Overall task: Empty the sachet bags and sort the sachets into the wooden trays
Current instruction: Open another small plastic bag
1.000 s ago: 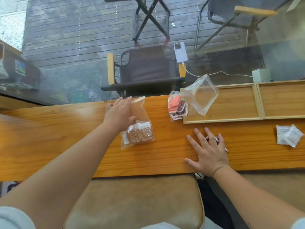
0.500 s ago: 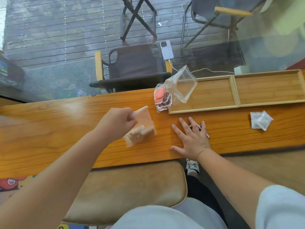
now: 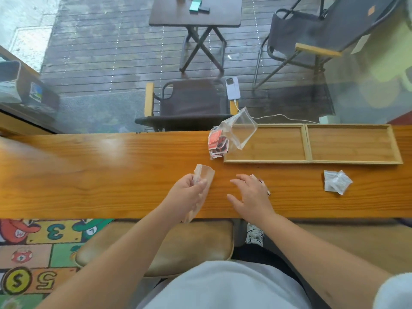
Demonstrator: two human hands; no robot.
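Observation:
My left hand (image 3: 188, 195) grips a clear bag of brown sachets (image 3: 204, 175), lifted and pulled toward the near edge of the wooden counter (image 3: 89, 175); its lower part hangs behind my hand. My right hand (image 3: 250, 195) rests flat, fingers spread, over small sachets (image 3: 268, 192) that barely show at its right side. A second clear bag with red sachets (image 3: 219, 142) lies beside the left end of two joined wooden trays (image 3: 308, 142), its open mouth leaning over the left tray. Both trays hold nothing.
A crumpled empty clear bag (image 3: 336, 182) lies on the counter at right, in front of the trays. A white phone (image 3: 233, 89) on a cable leans behind the counter. A padded stool (image 3: 156, 244) sits below the near edge.
My left hand has closed on the brown-sachet bag and drawn it toward me off the counter surface. My right hand has stayed flat in place. The camera has tilted further down.

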